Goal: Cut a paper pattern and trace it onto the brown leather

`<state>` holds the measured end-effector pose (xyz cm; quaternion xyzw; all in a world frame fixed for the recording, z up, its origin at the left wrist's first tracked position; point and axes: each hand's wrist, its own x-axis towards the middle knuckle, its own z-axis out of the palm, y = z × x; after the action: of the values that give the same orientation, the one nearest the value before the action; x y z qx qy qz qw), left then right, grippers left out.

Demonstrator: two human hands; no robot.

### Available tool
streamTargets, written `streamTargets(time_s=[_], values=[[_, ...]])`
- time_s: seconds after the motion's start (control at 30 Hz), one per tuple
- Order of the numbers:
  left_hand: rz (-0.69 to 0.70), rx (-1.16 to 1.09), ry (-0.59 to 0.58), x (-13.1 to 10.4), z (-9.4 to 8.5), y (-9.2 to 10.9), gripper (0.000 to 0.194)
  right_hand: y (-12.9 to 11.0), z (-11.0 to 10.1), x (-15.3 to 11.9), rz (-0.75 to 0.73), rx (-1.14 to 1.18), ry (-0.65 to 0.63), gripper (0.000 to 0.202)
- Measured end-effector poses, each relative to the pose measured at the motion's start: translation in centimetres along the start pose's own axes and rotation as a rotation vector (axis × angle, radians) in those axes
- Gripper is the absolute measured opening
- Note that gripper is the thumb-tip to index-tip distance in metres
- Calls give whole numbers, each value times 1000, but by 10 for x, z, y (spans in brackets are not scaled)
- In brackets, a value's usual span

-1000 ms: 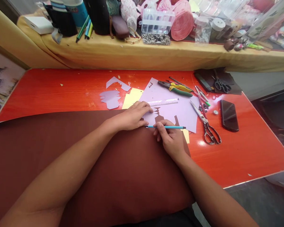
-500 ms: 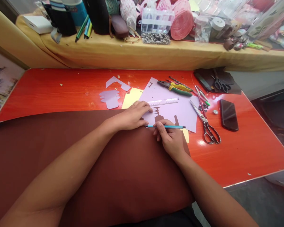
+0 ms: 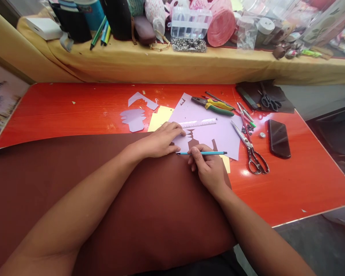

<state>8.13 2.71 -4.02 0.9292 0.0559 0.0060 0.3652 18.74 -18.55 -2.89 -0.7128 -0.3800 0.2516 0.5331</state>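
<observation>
My right hand [image 3: 208, 165] grips a slim blue pen [image 3: 211, 153], held nearly level, its dark tip pointing left toward my left thumb. Palm down, with fingers spread, my left hand [image 3: 165, 140] presses on a lilac paper sheet [image 3: 230, 142] and the edge of a large brown leather-like sheet [image 3: 155, 207]. Cut-outs in the lilac paper show brown beneath. A clear ruler [image 3: 199, 123] lies just beyond my left fingertips. The brown sheet covers the near part of the table and hangs over its front edge. What the pen tip touches is too small to tell.
On the red table [image 3: 299, 184] lie pliers [image 3: 212, 106], silver scissors [image 3: 251, 151], a black phone [image 3: 279, 138], lilac paper pieces [image 3: 133, 119], yellow paper [image 3: 158, 118] and several pens. Dark scissors [image 3: 268, 99] rest on dark material at the back right. A cluttered, cloth-covered ledge [image 3: 161, 67] runs behind.
My right hand and the pen have shifted very slightly to the right. My left hand stays in place, and the view has tilted a little.
</observation>
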Motion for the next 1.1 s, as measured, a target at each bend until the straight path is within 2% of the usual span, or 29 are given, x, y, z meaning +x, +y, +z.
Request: streamTargets(time_s=[0.8,1.1], values=[[-15,-5,-8,0,-1,2,46,-2,-2,0,17,-9,8,37],[-12,-11,-2,0,-1,2,47,-1,-1,-1,21,68,49,37]])
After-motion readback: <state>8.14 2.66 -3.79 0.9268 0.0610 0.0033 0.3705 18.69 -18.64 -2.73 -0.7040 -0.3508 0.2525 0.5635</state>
